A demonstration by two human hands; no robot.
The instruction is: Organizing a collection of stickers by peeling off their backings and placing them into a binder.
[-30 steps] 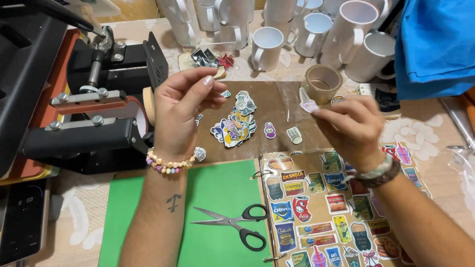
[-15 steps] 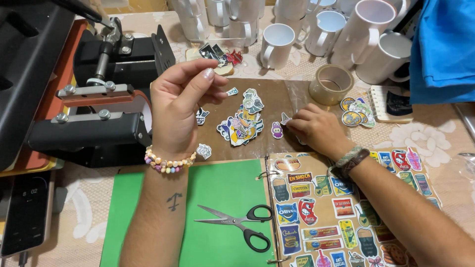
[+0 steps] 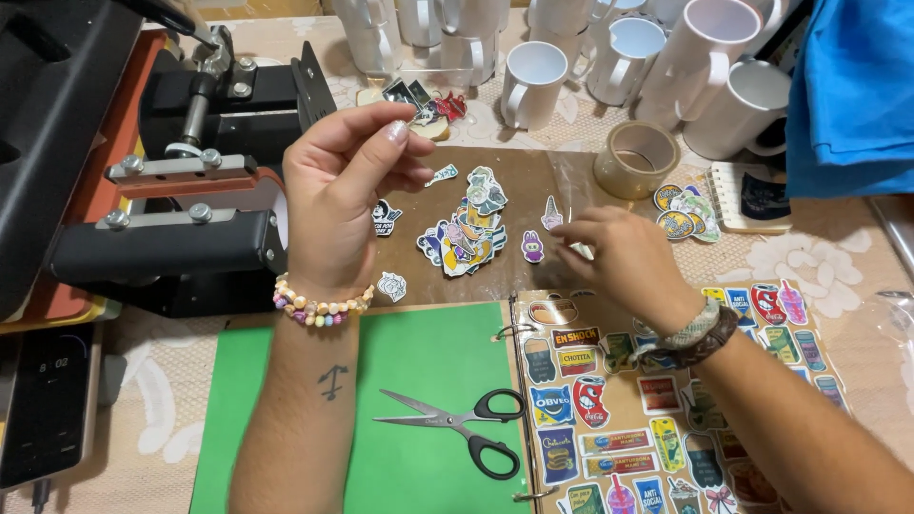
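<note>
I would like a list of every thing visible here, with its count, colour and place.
mugs: about ten, white, along the far edge
tape roll: one, tan, right of the brown sheet
brown sheet: one, middle of the table
cut-out stickers: a loose pile, many colours, on the brown sheet
sticker binder: one, open, lower right
scissors: one pair, black handles, on the green mat
green mat: one, near edge
press machine: one, black, far left
phone: one, dark, lower left
blue cloth: one, upper right
left hand: raised, fingers pinched
right hand: low on the brown sheet
</note>
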